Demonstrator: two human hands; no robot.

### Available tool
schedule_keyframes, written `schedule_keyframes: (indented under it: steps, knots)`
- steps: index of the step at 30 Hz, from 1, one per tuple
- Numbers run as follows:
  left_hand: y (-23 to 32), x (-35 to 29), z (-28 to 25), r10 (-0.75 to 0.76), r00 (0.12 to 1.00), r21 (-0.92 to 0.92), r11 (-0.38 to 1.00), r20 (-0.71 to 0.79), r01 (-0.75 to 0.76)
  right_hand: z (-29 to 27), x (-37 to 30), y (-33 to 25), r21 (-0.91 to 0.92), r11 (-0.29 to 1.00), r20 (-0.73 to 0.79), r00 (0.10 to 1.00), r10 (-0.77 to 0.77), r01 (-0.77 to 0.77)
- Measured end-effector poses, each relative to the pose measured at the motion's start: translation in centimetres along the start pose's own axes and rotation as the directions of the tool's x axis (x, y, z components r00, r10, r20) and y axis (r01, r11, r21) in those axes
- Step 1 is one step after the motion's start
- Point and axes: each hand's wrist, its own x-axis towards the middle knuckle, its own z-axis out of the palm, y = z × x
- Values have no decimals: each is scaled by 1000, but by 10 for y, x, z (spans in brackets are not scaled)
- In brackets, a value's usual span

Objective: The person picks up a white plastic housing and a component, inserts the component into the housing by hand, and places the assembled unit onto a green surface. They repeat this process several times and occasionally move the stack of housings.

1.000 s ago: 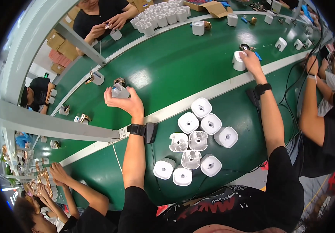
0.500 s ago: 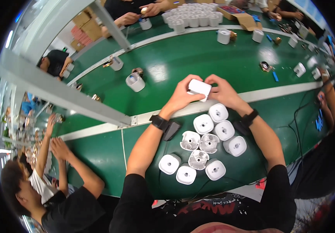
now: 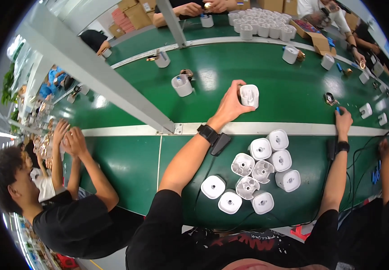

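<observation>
My left hand (image 3: pixel 230 105) is closed around a white plastic housing (image 3: pixel 249 96), whose hollow side with inner ribs faces me above the far green surface. Out to the right, my right hand (image 3: pixel 343 120) has its fingertips closed on a small blue cylinder (image 3: pixel 338 109), of which only the end shows. Just beyond those fingers lies a dark and coppery metal part (image 3: pixel 331 99). Between my forearms stands a cluster of white housings (image 3: pixel 260 149). Several show a flat face with a central hole; others, such as this housing (image 3: pixel 247 187), show a hollow, ribbed side.
A white metal rail (image 3: pixel 293 128) crosses the bench, and a slanted post (image 3: pixel 104 76) rises at left. Beyond the rail stand a white housing with a metal part (image 3: pixel 181 85) and stacked white cups (image 3: pixel 262 22). Black cables (image 3: pixel 354 175) run at right. Co-workers' hands (image 3: pixel 70 139) work at left.
My hands have parted: the left keeps the housing, now turned hollow side toward me. My right hand has moved far right to the blue cylinder. The whole view has shifted.
</observation>
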Motion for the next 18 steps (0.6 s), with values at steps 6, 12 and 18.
schedule_keyframes:
  steps: [6, 12, 18]
  knots:
    - [-1, -2, -5, -35, 998, 154, 988, 56, 26, -7, -3, -43, 201, 980, 102, 995, -17, -4]
    - [10, 0, 2, 9, 996, 161, 987, 85, -23, -46, -26, -137, 229, -359, 443, 425, -790, -905]
    - [10, -3, 6, 109, 969, 18, 993, 222, -116, -49, -88, -251, 653, -251, 593, 688, -418, -715]
